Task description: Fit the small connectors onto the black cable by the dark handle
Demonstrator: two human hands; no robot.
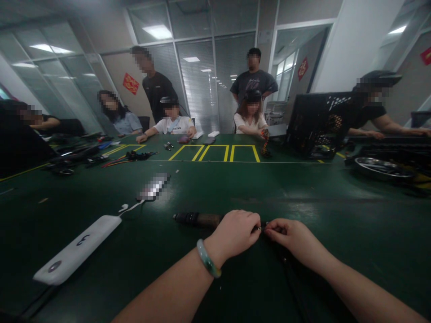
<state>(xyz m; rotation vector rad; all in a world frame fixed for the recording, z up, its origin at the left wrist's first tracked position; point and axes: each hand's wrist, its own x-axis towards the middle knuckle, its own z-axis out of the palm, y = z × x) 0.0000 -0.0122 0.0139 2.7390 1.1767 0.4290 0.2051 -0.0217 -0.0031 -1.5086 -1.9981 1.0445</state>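
Observation:
My left hand [235, 232] is closed around a dark, rod-shaped tool [197, 219] that lies on the green table [235, 188], its handle sticking out to the left. A pale green bangle [208, 259] sits on that wrist. My right hand [289, 235] is pinched shut just to the right, fingertips meeting the left hand's at a small metallic part [260, 229]. What the right fingers pinch is too small to name. A dark cord or strap [289, 273] runs down from the hands toward me.
A white power bank [79, 246] with a white cable [129, 207] lies at the left, a phone [153, 186] beyond it. Yellow floor-style markings [215, 152], cables and tools lie further back. A black crate [319, 121] and a metal dish [377, 167] stand right. Several people sit or stand around.

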